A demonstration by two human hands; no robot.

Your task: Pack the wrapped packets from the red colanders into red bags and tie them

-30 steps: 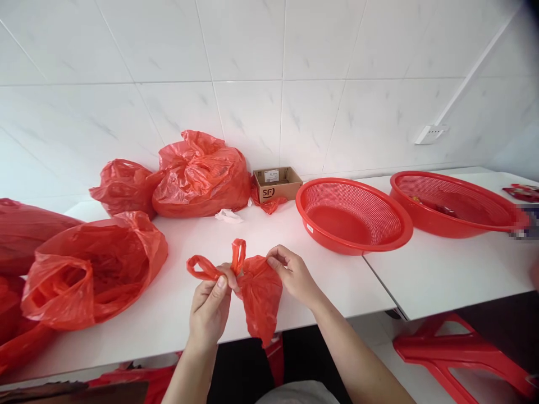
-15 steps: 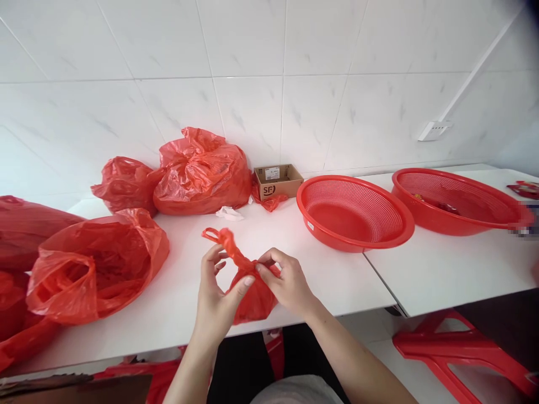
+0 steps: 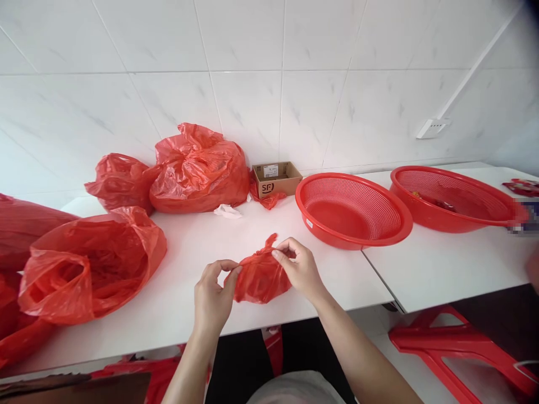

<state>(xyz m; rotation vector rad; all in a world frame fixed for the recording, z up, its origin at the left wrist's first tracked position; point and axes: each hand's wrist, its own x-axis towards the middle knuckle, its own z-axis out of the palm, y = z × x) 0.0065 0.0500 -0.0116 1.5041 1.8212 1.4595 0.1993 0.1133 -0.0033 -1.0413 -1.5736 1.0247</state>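
Observation:
A small red plastic bag (image 3: pixel 261 282) rests on the white table in front of me, its top gathered and a twisted end sticking up at the back. My left hand (image 3: pixel 215 292) pinches the bag's upper left edge between thumb and index finger. On the other side, my right hand (image 3: pixel 298 266) pinches the upper right edge near the twisted end. The bag's film is pulled sideways between the two hands. What lies inside the bag cannot be made out.
Left stand an opened large red bag (image 3: pixel 145 252) and a bulky red bag (image 3: pixel 202 174) by the wall. Behind are a small cardboard box (image 3: pixel 280 185) and a white tissue (image 3: pixel 228 211). To the right are a red basket (image 3: pixel 353 210), a second basket (image 3: pixel 446 216) holding small items, and a red stool (image 3: pixel 438 339).
The twisted top and its loop, upright before, have come down and spread out. My hands have moved apart and now pinch the bag's two upper edges.

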